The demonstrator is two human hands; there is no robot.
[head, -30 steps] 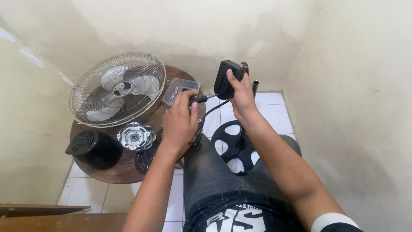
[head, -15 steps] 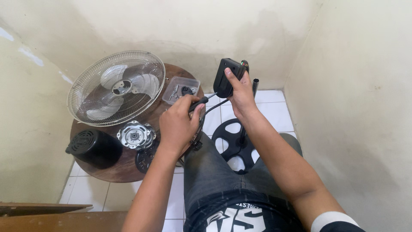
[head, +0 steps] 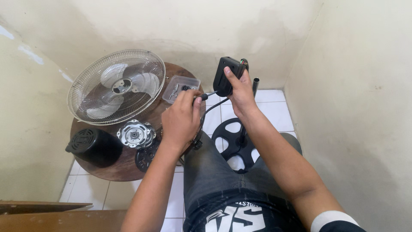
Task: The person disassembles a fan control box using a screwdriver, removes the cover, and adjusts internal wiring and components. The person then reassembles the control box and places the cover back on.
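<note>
My right hand (head: 240,92) grips a black plastic box-shaped fan part (head: 226,76) held up over the floor. My left hand (head: 182,120) is closed around the handle of a screwdriver (head: 205,96), and its tip points right at the side of the black part. A black cable (head: 210,112) hangs from the part down toward my lap.
A round wooden table (head: 124,165) carries a fan grille with blades (head: 116,86), a clear plastic tray of small parts (head: 180,88), a black motor cover (head: 95,147) and a silver motor piece (head: 135,134). A black round fan base with its pole (head: 234,141) stands on the white tiles. Walls close in on three sides.
My left hand has shifted slightly right and up with the screwdriver, bringing its tip to the black part. My right hand holds the part almost still.
</note>
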